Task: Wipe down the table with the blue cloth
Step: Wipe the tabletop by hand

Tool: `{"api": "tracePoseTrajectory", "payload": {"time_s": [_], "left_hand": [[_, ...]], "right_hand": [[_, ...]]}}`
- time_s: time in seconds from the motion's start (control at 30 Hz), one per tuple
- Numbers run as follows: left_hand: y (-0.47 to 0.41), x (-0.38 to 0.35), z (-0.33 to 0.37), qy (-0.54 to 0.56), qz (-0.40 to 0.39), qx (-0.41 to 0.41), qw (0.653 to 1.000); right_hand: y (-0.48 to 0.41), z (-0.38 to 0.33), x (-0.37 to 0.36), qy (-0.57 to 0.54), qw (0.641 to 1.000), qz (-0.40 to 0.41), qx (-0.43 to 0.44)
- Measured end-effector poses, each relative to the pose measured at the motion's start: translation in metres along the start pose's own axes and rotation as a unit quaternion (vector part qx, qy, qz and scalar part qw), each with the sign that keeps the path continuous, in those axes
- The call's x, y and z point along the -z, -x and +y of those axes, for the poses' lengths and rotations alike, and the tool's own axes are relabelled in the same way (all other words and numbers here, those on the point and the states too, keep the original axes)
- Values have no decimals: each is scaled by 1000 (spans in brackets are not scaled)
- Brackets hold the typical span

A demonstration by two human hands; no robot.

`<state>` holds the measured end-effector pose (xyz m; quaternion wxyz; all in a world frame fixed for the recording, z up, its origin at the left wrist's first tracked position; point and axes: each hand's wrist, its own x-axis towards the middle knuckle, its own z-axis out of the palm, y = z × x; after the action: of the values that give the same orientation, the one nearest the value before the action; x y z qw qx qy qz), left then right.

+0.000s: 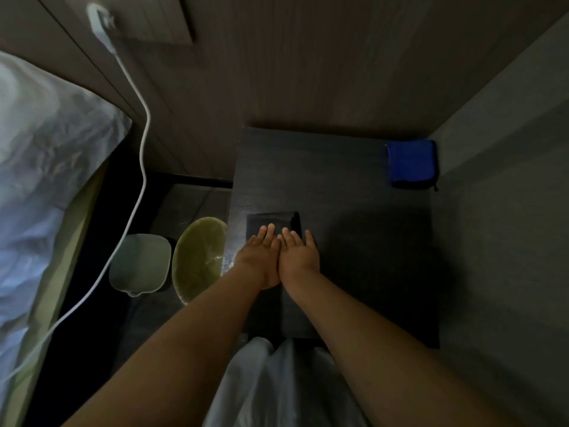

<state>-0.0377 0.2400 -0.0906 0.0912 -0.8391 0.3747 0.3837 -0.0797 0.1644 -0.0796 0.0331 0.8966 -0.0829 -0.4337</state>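
Observation:
The blue cloth (412, 163) lies folded at the far right corner of the dark table (338, 186), close to the wall. My left hand (261, 257) and my right hand (298, 254) lie side by side, flat, with straight fingers, on a dark flat object (271, 220) at the table's near left part. Neither hand holds anything. Both are well short of the cloth, which sits far to the right and beyond them.
A bed with white bedding (46, 180) fills the left. A white cable (140, 167) hangs from a wall plug (100, 23). A pale bin (140, 261) and a green basin (198, 257) stand on the floor left of the table. A grey wall (508, 211) bounds the right.

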Motion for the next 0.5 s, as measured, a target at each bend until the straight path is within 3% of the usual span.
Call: {"api": "tracePoseTrajectory", "payload": {"time_s": [0.5], "left_hand": [[-18, 6, 75, -35, -36, -23, 998]], "right_hand": [[18, 69, -33, -45, 999, -18, -18]]}}
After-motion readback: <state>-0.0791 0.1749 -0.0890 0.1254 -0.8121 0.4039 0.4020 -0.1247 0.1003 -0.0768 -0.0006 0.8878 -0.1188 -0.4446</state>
